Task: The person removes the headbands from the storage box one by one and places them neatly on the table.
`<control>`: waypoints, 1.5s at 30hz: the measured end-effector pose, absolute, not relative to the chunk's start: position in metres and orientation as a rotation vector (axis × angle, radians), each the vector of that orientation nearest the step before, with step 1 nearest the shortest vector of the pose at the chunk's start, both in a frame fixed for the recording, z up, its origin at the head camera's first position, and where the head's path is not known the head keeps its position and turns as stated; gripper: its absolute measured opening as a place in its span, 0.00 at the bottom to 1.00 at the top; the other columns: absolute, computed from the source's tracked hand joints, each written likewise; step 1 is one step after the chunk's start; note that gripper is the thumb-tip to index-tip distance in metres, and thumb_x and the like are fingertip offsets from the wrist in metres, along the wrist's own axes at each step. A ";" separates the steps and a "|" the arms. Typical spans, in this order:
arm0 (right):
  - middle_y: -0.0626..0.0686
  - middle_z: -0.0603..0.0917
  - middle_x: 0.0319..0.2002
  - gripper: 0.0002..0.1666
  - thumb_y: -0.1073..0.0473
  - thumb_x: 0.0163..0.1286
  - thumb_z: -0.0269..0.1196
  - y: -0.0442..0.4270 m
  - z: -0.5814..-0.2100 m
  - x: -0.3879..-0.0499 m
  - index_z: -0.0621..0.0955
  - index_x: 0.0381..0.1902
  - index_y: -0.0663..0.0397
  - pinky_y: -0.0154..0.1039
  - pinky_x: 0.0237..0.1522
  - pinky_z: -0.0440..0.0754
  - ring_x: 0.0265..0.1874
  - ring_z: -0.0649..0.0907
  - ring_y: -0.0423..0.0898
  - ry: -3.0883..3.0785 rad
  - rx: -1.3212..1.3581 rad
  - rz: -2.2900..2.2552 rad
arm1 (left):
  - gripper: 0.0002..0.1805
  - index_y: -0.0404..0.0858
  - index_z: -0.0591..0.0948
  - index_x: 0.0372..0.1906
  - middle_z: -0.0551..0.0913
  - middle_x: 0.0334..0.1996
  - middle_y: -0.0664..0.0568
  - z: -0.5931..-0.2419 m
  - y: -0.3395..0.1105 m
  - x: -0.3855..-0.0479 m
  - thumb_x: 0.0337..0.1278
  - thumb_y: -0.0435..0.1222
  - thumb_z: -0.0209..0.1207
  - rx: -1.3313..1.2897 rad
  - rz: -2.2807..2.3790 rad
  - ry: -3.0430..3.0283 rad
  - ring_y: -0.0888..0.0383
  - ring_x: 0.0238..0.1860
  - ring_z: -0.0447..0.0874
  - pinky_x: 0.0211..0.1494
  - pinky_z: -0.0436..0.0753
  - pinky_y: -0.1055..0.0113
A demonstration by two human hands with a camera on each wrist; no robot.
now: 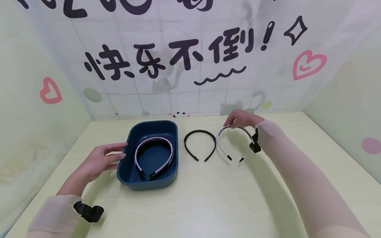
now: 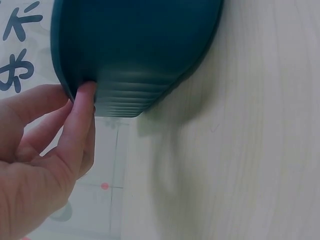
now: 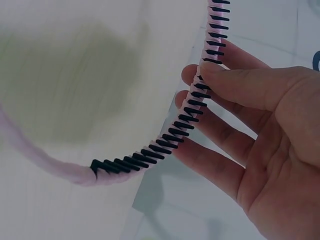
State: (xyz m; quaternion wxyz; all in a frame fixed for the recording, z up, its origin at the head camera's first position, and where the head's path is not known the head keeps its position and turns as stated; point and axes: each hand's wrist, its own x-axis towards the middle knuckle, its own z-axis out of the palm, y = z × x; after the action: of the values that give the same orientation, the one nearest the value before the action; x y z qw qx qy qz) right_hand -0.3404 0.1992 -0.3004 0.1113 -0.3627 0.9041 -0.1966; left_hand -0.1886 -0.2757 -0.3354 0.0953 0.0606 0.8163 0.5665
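Note:
My right hand [image 1: 241, 119] pinches the top of a pale pink headband [image 1: 219, 140] between thumb and fingers. Black comb teeth line its inner side in the right wrist view, and its black-tipped ends point toward me. My left hand [image 1: 99, 161] touches the left side of a dark blue plastic basin [image 1: 171, 182] with fairly straight fingers. In the left wrist view its fingertips meet the basin's wall near the rim. Inside the basin lies another pale headband [image 1: 137, 158] with dark teeth. A black headband [image 1: 200, 131] lies on the table between the basin and the pink headband.
The pale wood-look table [image 1: 208, 205] meets a printed backdrop [image 1: 178, 99] at its rear edge. Side panels [image 1: 351, 109] with printed shapes close off left and right. Each wrist carries a small black camera [image 1: 89, 212].

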 end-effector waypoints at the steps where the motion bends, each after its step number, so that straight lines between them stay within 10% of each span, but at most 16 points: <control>1: 0.62 0.83 0.38 0.15 0.78 0.56 0.57 0.200 -0.301 -0.341 0.82 0.41 0.69 0.43 0.41 0.78 0.38 0.81 0.53 2.654 -1.064 -0.574 | 0.33 0.26 0.60 0.66 0.60 0.60 0.31 -0.335 -0.276 -0.188 0.60 0.37 0.57 0.178 1.677 2.420 0.69 0.43 0.76 0.42 0.81 0.65; 45: 0.63 0.82 0.43 0.18 0.80 0.55 0.56 0.193 -0.335 -0.354 0.81 0.43 0.69 0.46 0.47 0.75 0.43 0.79 0.57 2.631 -0.802 -0.693 | 0.33 0.27 0.60 0.66 0.61 0.60 0.32 -0.333 -0.275 -0.188 0.60 0.37 0.57 0.160 1.660 2.428 0.68 0.42 0.76 0.42 0.80 0.66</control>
State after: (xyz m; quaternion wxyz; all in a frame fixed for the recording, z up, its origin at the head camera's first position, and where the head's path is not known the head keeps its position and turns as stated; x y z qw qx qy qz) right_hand -0.3536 0.1926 -0.3349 0.1519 -0.2794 0.9168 -0.2415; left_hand -0.1878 -0.2745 -0.3333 0.0980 0.0540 0.8204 0.5608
